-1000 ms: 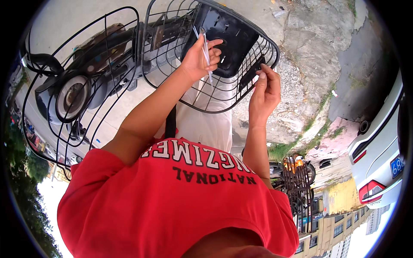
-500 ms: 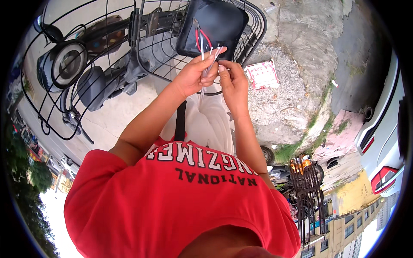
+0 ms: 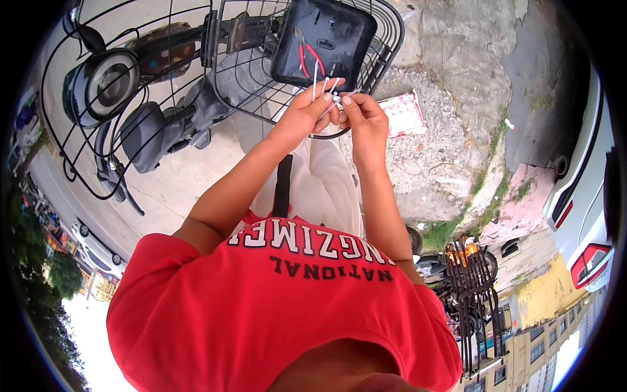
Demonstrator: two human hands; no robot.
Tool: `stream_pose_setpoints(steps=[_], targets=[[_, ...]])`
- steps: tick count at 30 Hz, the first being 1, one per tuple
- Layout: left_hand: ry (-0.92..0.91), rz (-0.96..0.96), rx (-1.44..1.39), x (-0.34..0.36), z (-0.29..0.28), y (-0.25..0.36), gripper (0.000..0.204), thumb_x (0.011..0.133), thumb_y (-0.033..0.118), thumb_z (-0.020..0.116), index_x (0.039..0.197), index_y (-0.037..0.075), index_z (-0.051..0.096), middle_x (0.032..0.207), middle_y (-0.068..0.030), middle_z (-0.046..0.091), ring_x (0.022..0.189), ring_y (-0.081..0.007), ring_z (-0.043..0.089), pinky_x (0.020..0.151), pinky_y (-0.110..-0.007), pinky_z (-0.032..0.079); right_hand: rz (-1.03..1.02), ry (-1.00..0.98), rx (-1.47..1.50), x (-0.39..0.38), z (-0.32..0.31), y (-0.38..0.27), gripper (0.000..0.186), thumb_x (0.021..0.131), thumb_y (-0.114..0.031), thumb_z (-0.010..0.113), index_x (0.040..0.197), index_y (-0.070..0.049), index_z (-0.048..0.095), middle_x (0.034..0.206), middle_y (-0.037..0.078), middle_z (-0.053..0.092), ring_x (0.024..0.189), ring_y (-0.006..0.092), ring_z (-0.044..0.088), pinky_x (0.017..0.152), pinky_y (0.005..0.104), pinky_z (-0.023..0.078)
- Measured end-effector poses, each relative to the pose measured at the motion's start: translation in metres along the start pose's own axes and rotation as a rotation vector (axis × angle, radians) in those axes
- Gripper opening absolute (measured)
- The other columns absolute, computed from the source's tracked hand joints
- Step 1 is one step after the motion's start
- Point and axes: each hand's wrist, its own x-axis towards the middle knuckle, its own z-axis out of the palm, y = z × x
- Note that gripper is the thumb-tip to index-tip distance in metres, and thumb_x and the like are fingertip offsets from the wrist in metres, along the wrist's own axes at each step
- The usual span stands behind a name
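Note:
My left hand (image 3: 304, 112) is closed on several thin white zip ties (image 3: 315, 81), their ends fanning out above the fingers. My right hand (image 3: 366, 127) pinches at the ties beside it, fingertips close to the left thumb. Just beyond both hands, red-handled pliers (image 3: 304, 55) lie on a black plastic tray (image 3: 349, 36) inside a black wire basket (image 3: 385, 59).
A second wire basket (image 3: 65, 140) and a dark scooter (image 3: 140, 130) with a round lamp stand at left. A printed white sheet (image 3: 403, 114) lies on rough concrete. A white car (image 3: 578, 228) is at far right, parked bikes (image 3: 467, 294) at lower right.
My right hand has left the basket's right side and come in to the ties at my left hand. My left hand has moved slightly down, and the pliers now show on the tray.

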Motion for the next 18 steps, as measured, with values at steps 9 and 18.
stream_pose_setpoints(steps=[9, 18], targets=[[0.076, -0.115, -0.231, 0.002, -0.013, -0.003, 0.018, 0.094, 0.019, 0.039, 0.095, 0.003, 0.046, 0.072, -0.0097, 0.057, 0.051, -0.0134, 0.05, 0.044, -0.024, 0.035, 0.07, 0.038, 0.125, 0.005, 0.005, -0.008, 0.011, 0.086, -0.009, 0.053, 0.09, 0.001, 0.056, 0.072, 0.005, 0.058, 0.056, 0.0084, 0.05, 0.053, 0.0213, 0.04], [0.209, -0.133, -0.21, 0.043, -0.059, -0.007, 0.019, 0.093, 0.019, 0.04, 0.089, 0.003, 0.049, 0.061, -0.0029, 0.046, 0.044, -0.0081, 0.036, 0.04, -0.022, 0.026, -0.054, 0.019, 0.41, 0.025, -0.022, -0.034, 0.01, 0.089, -0.008, 0.048, 0.094, -0.001, 0.05, 0.078, 0.006, 0.053, 0.065, 0.0134, 0.049, 0.056, 0.0264, 0.041]])
